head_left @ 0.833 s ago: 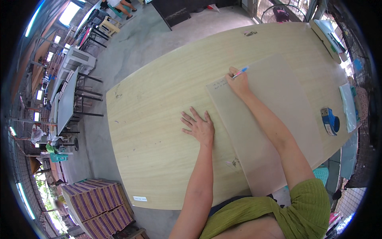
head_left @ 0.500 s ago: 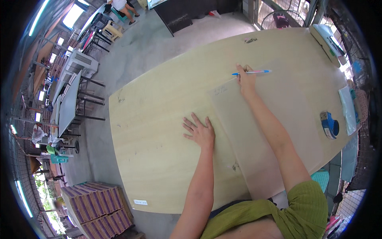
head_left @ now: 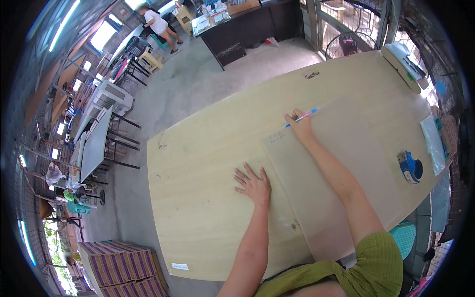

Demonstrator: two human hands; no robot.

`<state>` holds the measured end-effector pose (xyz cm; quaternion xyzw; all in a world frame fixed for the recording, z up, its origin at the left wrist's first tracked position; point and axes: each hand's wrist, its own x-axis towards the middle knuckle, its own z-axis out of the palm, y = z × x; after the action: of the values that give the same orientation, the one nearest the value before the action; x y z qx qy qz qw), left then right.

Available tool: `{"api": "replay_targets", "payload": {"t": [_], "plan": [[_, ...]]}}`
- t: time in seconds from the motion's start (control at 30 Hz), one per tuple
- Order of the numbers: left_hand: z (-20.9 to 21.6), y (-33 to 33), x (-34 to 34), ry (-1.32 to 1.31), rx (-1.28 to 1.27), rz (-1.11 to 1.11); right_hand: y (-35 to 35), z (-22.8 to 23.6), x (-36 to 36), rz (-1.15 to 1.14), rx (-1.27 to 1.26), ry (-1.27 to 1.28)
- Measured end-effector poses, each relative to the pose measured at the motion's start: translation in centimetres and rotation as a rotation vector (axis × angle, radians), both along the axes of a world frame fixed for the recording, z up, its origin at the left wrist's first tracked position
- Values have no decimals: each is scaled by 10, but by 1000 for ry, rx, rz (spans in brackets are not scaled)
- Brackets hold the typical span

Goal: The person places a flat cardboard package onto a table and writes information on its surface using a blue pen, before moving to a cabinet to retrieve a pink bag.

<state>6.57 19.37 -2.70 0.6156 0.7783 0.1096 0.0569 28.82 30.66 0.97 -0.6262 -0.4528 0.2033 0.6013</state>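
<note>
My left hand (head_left: pixel 256 186) lies flat with its fingers spread on the pale wooden table (head_left: pixel 208 148), just left of a large translucent sheet. In my right hand (head_left: pixel 300 125) is a white and blue ballpoint pen (head_left: pixel 308 114), gripped near the far left corner of that sheet (head_left: pixel 341 138). The pen slants, one end toward the upper right and the other past my fingers at the lower left. Some small handwriting (head_left: pixel 278 137) shows on the sheet's far left corner, just left of my right wrist. My right forearm crosses over the sheet.
A blue tape dispenser (head_left: pixel 408 167) stands on the table's right side. Near the far right corner rests a long box-like stack (head_left: pixel 403 67), with a plastic packet (head_left: pixel 432 143) along the right edge. Stacked cartons (head_left: pixel 121 267) stand at lower left. A person (head_left: pixel 157 24) stands far off.
The view has shifted, so the table sits lower in the picture. My right hand has turned the pen from nearly level to a slant and come closer to the handwriting. My left hand stays flat.
</note>
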Motion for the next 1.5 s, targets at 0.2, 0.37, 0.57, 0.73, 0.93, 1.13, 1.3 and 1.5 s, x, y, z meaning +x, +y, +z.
{"api": "replay_targets", "payload": {"t": [0.2, 0.37, 0.57, 0.73, 0.93, 1.13, 1.3, 1.5], "plan": [[-7, 0, 3, 30, 31, 3, 1, 1, 18, 60, 36, 450], [-8, -1, 5, 37, 43, 5, 0, 3, 23, 58, 44, 562], [-5, -1, 1, 22, 53, 6, 3, -4, 34, 130, 85, 766], [-4, -1, -1, 3, 54, 16, 3, -4, 40, 188, 111, 965], [-7, 0, -4, 4, 53, 16, 0, -2, 45, 250, 136, 1103], [-5, 0, -4, -28, 20, 20, -3, -1, 46, 256, 133, 1116], [-8, -1, -9, -16, 43, 24, 1, -1, 39, 240, 104, 1108], [-3, 0, -3, -38, 42, 15, 5, -7, 36, 194, 93, 781]]}}
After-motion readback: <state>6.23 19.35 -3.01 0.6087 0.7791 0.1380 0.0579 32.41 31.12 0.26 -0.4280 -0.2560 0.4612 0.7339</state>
